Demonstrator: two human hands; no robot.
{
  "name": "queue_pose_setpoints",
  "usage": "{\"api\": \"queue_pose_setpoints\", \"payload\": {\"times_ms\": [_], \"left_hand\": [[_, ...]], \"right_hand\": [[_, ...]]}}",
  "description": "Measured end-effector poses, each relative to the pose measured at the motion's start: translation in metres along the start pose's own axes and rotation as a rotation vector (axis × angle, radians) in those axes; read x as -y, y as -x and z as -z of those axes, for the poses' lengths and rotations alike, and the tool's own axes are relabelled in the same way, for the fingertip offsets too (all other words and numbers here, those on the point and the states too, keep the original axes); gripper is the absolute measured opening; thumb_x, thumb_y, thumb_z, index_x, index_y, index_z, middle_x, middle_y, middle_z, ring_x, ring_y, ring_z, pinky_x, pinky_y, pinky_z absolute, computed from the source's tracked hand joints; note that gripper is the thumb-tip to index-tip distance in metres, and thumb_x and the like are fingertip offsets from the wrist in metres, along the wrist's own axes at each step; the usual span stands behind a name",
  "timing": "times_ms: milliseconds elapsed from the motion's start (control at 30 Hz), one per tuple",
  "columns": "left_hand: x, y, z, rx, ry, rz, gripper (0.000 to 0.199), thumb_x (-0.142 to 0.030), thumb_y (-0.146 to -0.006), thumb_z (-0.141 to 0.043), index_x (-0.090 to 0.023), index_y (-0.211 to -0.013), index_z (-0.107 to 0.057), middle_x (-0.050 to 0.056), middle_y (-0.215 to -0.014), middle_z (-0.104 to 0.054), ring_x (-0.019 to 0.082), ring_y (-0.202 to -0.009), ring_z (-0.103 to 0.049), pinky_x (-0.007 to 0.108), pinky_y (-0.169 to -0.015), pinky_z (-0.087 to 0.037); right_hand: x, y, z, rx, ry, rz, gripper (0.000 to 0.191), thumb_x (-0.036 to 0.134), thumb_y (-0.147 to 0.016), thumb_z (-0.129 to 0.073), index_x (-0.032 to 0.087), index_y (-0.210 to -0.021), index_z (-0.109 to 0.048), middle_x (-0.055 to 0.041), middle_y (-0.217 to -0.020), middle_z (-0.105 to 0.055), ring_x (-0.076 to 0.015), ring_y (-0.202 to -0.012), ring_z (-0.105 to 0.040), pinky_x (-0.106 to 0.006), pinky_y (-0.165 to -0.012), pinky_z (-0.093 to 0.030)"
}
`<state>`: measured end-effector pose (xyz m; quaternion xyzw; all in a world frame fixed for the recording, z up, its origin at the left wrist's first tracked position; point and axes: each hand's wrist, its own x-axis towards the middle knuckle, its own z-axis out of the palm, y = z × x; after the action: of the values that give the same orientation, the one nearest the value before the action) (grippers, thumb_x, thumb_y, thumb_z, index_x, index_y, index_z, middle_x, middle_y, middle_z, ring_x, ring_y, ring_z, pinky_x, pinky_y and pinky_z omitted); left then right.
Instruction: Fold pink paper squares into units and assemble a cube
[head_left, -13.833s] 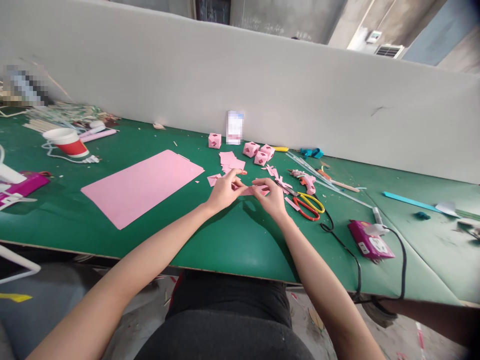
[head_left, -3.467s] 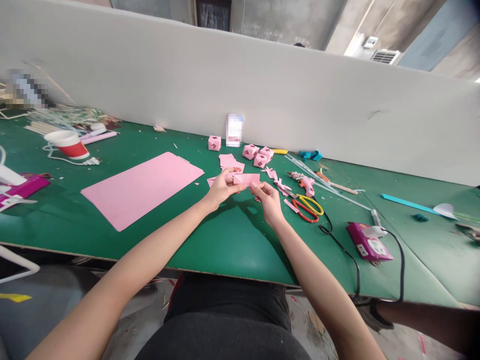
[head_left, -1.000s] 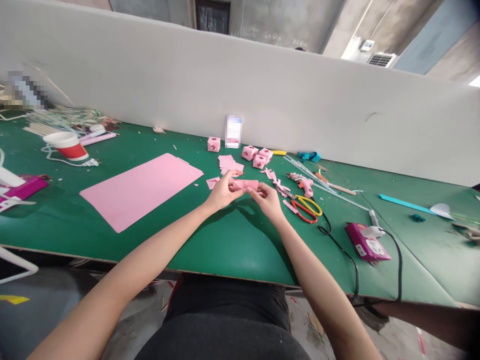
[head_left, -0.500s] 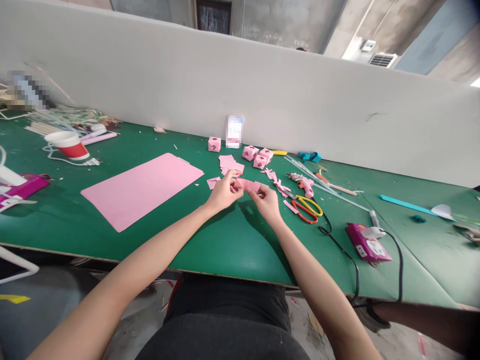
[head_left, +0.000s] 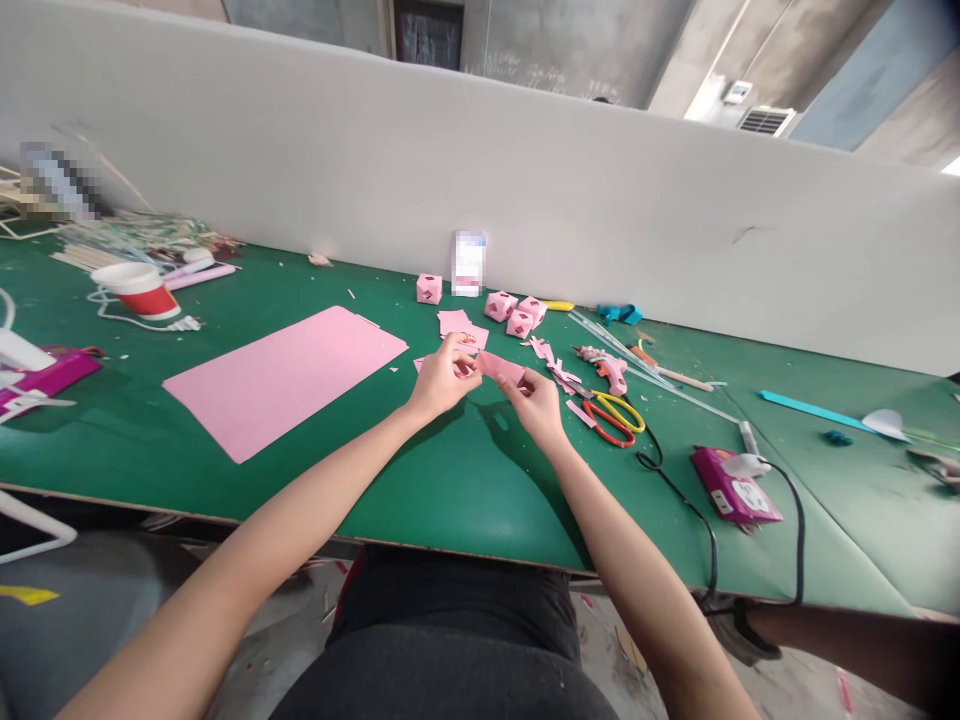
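A small folded piece of pink paper [head_left: 499,367] is held up just above the green table. My right hand [head_left: 537,402] pinches its right end between thumb and fingers. At the paper's left end, my left hand [head_left: 444,380] is closed, with thumb and fingertips together against the edge. Part of the paper is hidden by the fingers. Just behind my left hand lie several cut pink paper squares [head_left: 452,321]. Several pink paper cubes [head_left: 519,322] with dark openings in their faces stand further back.
A large pink sheet [head_left: 285,380] lies left. To the right are scissors [head_left: 611,418], pink scraps [head_left: 551,362], a pink glue gun [head_left: 611,370] and a purple power box [head_left: 735,487] with a black cord. A paper cup [head_left: 139,292] and a phone [head_left: 469,263] stand behind.
The pink paper has turned so that a flatter face shows. My left hand has shifted slightly left along its end, while my right hand stays nearly in place.
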<state>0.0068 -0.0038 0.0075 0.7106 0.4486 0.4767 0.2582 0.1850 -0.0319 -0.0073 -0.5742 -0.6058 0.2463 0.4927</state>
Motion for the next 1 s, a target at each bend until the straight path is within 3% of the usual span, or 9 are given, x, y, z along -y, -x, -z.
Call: {"api": "queue_pose_setpoints", "payload": {"times_ms": [167, 300, 467, 567, 633, 767, 1000], "left_hand": [[0.013, -0.008, 0.009, -0.104, -0.054, -0.035, 0.040, -0.017, -0.078, -0.070, -0.022, -0.114, -0.055, 0.000, -0.086, -0.077, 0.016, -0.073, -0.069, 0.029, -0.073, -0.053], [0.025, -0.019, 0.022, -0.262, 0.035, 0.042, 0.037, -0.015, -0.075, -0.070, -0.022, -0.108, -0.056, 0.001, -0.086, -0.076, 0.017, -0.077, -0.070, 0.033, -0.084, -0.053], [0.016, -0.012, 0.012, -0.102, 0.353, 0.136, 0.036, -0.029, -0.081, -0.072, -0.020, -0.112, -0.054, 0.004, -0.087, -0.077, 0.020, -0.084, -0.074, 0.033, -0.078, -0.056], [0.003, -0.001, -0.001, 0.069, 0.517, 0.229, 0.043, -0.046, -0.085, -0.072, -0.020, -0.113, -0.054, 0.007, -0.090, -0.077, 0.021, -0.082, -0.075, 0.031, -0.071, -0.058], [-0.003, 0.004, -0.006, 0.122, 0.608, 0.264, 0.049, -0.052, -0.084, -0.074, -0.020, -0.115, -0.054, 0.007, -0.092, -0.077, 0.021, -0.087, -0.075, 0.031, -0.073, -0.059], [-0.004, 0.006, -0.010, 0.056, 0.647, 0.311, 0.056, -0.050, -0.077, -0.082, -0.020, -0.115, -0.055, 0.003, -0.087, -0.073, 0.019, -0.082, -0.073, 0.032, -0.075, -0.061], [0.005, 0.006, -0.011, 0.013, 0.635, 0.299, 0.058, -0.047, -0.077, -0.082, -0.021, -0.120, -0.053, 0.004, -0.096, -0.073, 0.019, -0.085, -0.072, 0.033, -0.078, -0.061]], "right_hand": [[-0.002, -0.001, 0.006, -0.032, -0.055, -0.019, 0.045, 0.060, -0.078, -0.069, 0.023, -0.062, -0.050, 0.0026, -0.056, -0.052, -0.0144, -0.057, -0.049, -0.026, -0.051, -0.035], [-0.005, -0.005, 0.015, -0.094, -0.143, -0.014, 0.041, 0.058, -0.079, -0.070, 0.022, -0.065, -0.057, -0.0002, -0.062, -0.062, -0.0166, -0.061, -0.056, -0.027, -0.055, -0.041], [0.000, -0.003, 0.012, -0.096, -0.165, 0.051, 0.035, 0.054, -0.083, -0.068, 0.020, -0.078, -0.071, -0.0042, -0.071, -0.072, -0.0199, -0.065, -0.064, -0.030, -0.057, -0.047], [0.004, 0.002, 0.005, -0.079, -0.168, 0.163, 0.030, 0.046, -0.087, -0.065, 0.022, -0.098, -0.079, -0.0075, -0.103, -0.080, -0.0237, -0.085, -0.072, -0.033, -0.067, -0.055], [0.005, 0.005, 0.002, -0.058, -0.122, 0.232, 0.026, 0.037, -0.089, -0.062, 0.026, -0.103, -0.081, -0.0064, -0.115, -0.079, -0.0254, -0.098, -0.073, -0.036, -0.076, -0.057], [0.004, 0.007, -0.002, 0.012, -0.016, 0.286, 0.033, 0.022, -0.086, -0.058, 0.029, -0.109, -0.081, -0.0042, -0.122, -0.077, -0.0259, -0.111, -0.072, -0.037, -0.082, -0.059], [0.007, 0.008, -0.004, 0.076, 0.019, 0.270, 0.038, 0.043, -0.085, -0.072, 0.027, -0.120, -0.076, -0.0074, -0.132, -0.073, -0.0294, -0.117, -0.069, -0.039, -0.080, -0.062]]}}
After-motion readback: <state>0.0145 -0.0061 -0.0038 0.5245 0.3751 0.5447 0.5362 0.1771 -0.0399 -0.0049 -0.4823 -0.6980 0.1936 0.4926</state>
